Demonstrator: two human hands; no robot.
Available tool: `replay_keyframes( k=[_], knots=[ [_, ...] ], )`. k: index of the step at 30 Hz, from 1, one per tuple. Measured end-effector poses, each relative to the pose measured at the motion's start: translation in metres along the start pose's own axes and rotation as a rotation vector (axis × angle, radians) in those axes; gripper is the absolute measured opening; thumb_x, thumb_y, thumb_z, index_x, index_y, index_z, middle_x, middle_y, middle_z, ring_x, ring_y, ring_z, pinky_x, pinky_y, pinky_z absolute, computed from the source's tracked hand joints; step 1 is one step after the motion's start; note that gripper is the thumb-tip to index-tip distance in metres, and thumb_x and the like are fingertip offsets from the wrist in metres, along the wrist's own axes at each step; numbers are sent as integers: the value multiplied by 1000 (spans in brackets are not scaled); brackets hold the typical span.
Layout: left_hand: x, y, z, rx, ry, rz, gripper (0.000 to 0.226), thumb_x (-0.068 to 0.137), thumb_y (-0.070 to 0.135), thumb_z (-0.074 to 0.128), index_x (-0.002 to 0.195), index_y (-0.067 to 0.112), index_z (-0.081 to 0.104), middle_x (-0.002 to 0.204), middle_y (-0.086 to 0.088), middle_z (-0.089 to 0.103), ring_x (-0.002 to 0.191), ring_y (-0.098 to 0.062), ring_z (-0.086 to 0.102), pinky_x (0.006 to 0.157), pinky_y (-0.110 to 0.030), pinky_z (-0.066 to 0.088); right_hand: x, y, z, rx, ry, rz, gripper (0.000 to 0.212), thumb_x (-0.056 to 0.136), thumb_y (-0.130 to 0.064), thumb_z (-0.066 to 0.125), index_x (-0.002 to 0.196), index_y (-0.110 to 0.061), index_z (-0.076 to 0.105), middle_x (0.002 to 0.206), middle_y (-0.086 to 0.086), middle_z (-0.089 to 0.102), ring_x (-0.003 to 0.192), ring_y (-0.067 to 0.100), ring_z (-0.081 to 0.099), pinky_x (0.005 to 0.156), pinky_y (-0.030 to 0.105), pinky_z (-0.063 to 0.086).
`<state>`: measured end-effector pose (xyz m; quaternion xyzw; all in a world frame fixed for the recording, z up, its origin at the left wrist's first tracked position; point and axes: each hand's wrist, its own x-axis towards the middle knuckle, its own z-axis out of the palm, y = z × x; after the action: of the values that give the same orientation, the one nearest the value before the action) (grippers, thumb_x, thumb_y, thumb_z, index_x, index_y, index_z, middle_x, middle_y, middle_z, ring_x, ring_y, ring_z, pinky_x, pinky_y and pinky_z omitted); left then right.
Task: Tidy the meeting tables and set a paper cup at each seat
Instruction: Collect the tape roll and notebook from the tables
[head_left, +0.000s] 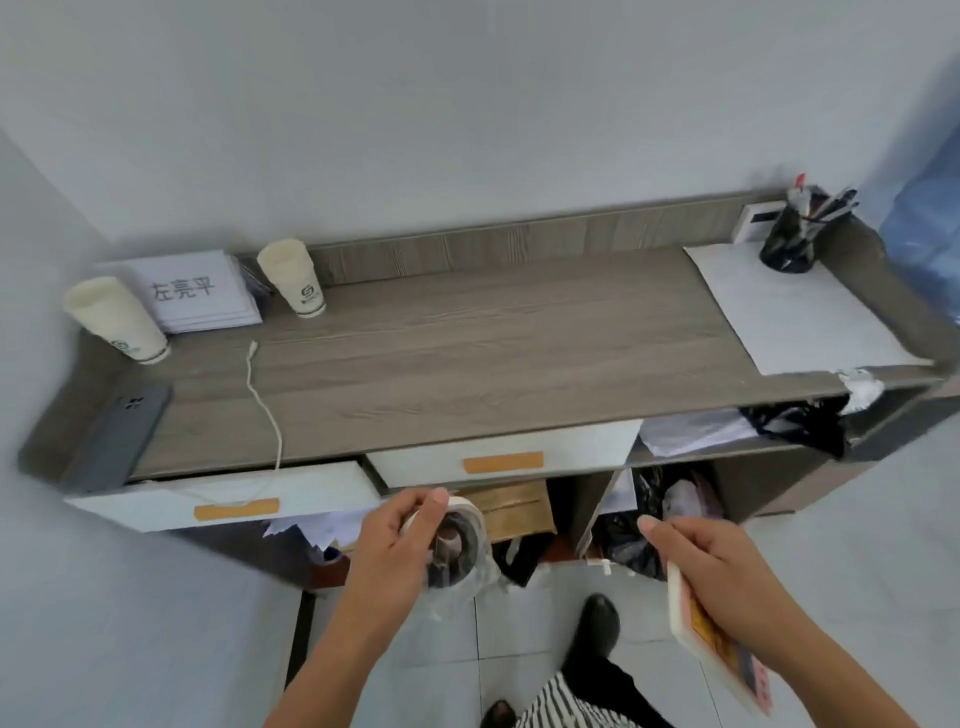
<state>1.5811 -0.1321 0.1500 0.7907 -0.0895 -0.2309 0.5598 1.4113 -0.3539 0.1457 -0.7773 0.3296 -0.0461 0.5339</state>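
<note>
Two upside-down stacks of white paper cups stand on the grey wooden sideboard (467, 353), one at the far left (117, 319) and one further back (292, 278). In front of the sideboard, below its top, my left hand (389, 545) grips what looks like a white-rimmed cup in a crinkled clear plastic sleeve (460, 543), its dark opening facing me. My right hand (717, 566) is to the right at the same height and holds a thin flat packet with an orange-red face (719, 657), forefinger stretched out.
White name cards (200, 296) lie between the cup stacks. A grey phone (117, 436) and white cable (265, 410) sit left, a paper sheet (795, 312) and black pen holder (789, 239) right. Two white drawers (509, 460) stand ajar over shelves of bags and a cardboard box (511, 506).
</note>
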Motion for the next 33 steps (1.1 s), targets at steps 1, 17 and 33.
replay_keyframes(
  k=[1,17,33],
  knots=[
    [14,3,4,-15,12,-14,23,95,30,54,84,19,72,81,-2,72,80,-14,67,73,-24,51,18,-2,-3,-1,-26,2,52,92,-33,58,47,-20,34,42,-10,31,40,6,32,50,24,29],
    [223,86,53,-231,221,-168,22,95,31,55,85,20,70,82,2,73,76,-7,69,65,-19,51,299,-64,-37,-41,-280,-162,47,82,-53,54,54,-18,37,49,-4,29,45,13,32,51,30,30],
    [435,62,31,367,311,1,32,99,26,45,92,3,65,92,-17,67,87,-32,60,70,-33,40,456,-133,69,-855,-122,-334,44,95,-57,33,73,-23,50,85,5,70,89,28,63,63,32,36]
  ],
)
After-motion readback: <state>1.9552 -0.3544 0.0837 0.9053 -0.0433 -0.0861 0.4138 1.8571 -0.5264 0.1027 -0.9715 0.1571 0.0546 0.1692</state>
